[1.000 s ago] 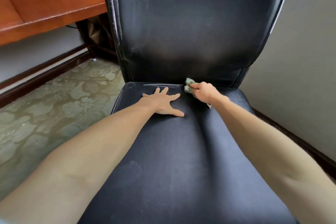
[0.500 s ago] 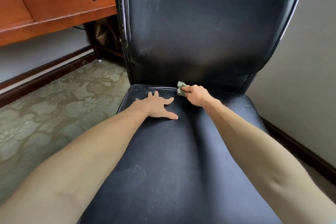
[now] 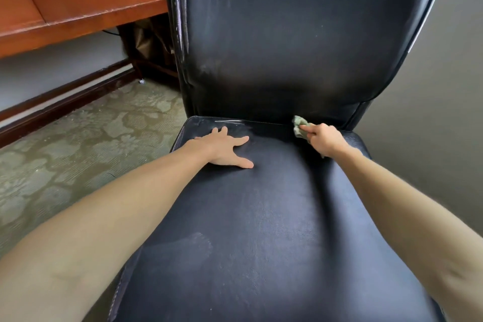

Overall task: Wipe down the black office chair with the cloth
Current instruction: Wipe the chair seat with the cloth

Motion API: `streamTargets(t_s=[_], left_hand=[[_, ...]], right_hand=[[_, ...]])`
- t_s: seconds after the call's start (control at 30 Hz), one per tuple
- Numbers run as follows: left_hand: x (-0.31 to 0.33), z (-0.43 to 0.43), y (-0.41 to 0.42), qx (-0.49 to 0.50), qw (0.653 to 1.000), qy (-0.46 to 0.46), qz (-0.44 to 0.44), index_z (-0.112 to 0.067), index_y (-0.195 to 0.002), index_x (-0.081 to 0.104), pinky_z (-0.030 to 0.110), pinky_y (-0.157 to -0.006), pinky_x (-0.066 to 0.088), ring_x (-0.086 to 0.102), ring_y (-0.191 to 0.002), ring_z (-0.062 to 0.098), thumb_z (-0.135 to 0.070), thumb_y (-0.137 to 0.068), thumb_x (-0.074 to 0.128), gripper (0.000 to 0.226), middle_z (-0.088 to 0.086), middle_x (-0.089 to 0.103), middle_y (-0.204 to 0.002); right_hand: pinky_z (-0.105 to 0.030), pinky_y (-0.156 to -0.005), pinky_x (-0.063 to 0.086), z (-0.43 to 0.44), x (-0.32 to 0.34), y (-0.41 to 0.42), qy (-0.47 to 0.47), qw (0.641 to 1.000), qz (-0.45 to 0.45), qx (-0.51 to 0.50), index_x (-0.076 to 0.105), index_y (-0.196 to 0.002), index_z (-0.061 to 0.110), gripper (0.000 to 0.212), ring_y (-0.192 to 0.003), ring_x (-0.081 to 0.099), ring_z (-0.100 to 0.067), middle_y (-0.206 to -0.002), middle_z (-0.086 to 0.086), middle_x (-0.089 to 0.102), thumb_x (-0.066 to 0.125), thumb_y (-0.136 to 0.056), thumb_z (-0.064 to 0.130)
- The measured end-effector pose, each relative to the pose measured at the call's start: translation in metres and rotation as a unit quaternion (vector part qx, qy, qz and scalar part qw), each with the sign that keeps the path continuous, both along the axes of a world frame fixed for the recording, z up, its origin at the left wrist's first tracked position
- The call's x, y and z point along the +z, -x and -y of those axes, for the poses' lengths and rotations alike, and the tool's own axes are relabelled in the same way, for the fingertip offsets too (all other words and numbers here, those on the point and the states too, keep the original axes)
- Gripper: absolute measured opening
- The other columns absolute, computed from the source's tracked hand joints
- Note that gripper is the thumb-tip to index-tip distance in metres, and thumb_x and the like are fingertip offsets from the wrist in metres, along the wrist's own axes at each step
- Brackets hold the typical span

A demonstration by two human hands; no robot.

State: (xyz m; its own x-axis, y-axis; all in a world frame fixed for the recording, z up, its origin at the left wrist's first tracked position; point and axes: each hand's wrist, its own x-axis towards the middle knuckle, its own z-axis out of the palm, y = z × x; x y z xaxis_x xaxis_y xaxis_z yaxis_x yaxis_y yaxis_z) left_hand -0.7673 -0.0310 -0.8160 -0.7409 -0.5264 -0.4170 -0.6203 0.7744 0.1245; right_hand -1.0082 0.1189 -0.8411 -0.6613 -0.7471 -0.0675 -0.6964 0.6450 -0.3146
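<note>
The black office chair (image 3: 274, 217) fills the middle of the view, its dusty seat stretching toward me and its tall backrest rising behind. My right hand (image 3: 324, 138) is closed around a small crumpled green cloth (image 3: 299, 125), pressing it into the crease where seat meets backrest, toward the right side. My left hand (image 3: 224, 148) lies flat on the rear left of the seat, fingers spread, holding nothing. Faint pale smudges show on the seat's front and on the backrest.
A reddish wooden desk (image 3: 78, 8) with a ring-pull drawer stands at the upper left. Patterned green carpet (image 3: 78, 151) covers the floor on the left, bordered by a dark baseboard. A plain grey wall (image 3: 444, 112) is close on the chair's right.
My right hand has slid the cloth along the seat crease from near the middle out toward the right. My left hand has stayed planted on the seat.
</note>
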Motion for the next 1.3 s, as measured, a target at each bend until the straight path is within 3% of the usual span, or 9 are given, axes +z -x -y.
streamTargets(t_s=[0.17,0.4,0.63,0.83,1.0,1.3], left_hand=[[0.006,0.011,-0.018,-0.019,1.000,0.004,0.023,-0.053,-0.150,0.006,0.063,-0.116,0.012,-0.009,-0.150,0.032,-0.078,-0.079,0.051,0.088,0.000,-0.008,-0.164],[0.003,0.014,-0.015,-0.027,0.998,-0.006,0.051,-0.054,-0.149,0.000,0.066,-0.115,0.006,-0.016,-0.148,0.031,-0.079,-0.080,0.048,0.088,-0.003,-0.014,-0.163],[-0.002,0.014,-0.016,-0.024,0.999,0.001,0.031,-0.045,-0.152,0.015,0.067,-0.113,0.011,-0.010,-0.149,0.031,-0.079,-0.079,0.051,0.088,0.000,-0.006,-0.165],[0.001,0.013,-0.016,-0.026,0.999,0.007,0.032,-0.052,-0.150,0.008,0.067,-0.112,0.017,-0.006,-0.149,0.033,-0.079,-0.079,0.049,0.087,0.001,-0.003,-0.164],[-0.001,0.014,-0.016,-0.023,0.999,-0.004,0.033,-0.055,-0.149,0.004,0.067,-0.113,0.013,-0.012,-0.149,0.032,-0.080,-0.078,0.050,0.088,0.001,-0.008,-0.164],[-0.001,0.013,-0.018,-0.031,0.999,-0.003,0.028,-0.052,-0.150,0.003,0.067,-0.114,0.008,-0.012,-0.149,0.033,-0.078,-0.081,0.049,0.087,-0.001,-0.011,-0.164]], right_hand=[[-0.034,-0.103,0.036,0.008,-0.002,-0.011,0.016,1.000,-0.009,-0.008,0.054,-0.135,0.028,0.043,-0.126,0.046,-0.037,-0.141,-0.010,0.052,0.041,-0.096,0.016],[-0.034,-0.104,0.035,0.072,-0.005,-0.059,0.020,0.997,-0.005,0.077,0.055,-0.134,0.033,0.040,-0.127,0.045,-0.034,-0.142,-0.004,0.051,0.042,-0.097,0.020],[-0.036,-0.109,0.034,0.141,-0.011,-0.120,0.048,0.979,0.044,0.192,0.055,-0.133,0.032,0.048,-0.131,0.043,-0.025,-0.145,0.003,0.047,0.037,-0.096,0.008],[-0.037,-0.108,0.037,0.129,-0.008,-0.104,0.037,0.983,0.030,0.176,0.054,-0.134,0.032,0.051,-0.130,0.046,-0.025,-0.147,0.004,0.045,0.036,-0.095,0.005],[-0.036,-0.098,0.045,0.082,-0.010,-0.060,0.034,0.994,0.009,0.103,0.056,-0.130,0.040,0.045,-0.119,0.054,-0.031,-0.142,0.005,0.051,0.041,-0.095,0.017],[-0.032,-0.104,0.033,0.058,-0.012,-0.039,0.045,0.999,0.000,0.020,0.057,-0.132,0.033,0.043,-0.129,0.043,-0.032,-0.144,0.001,0.049,0.041,-0.096,0.015]])
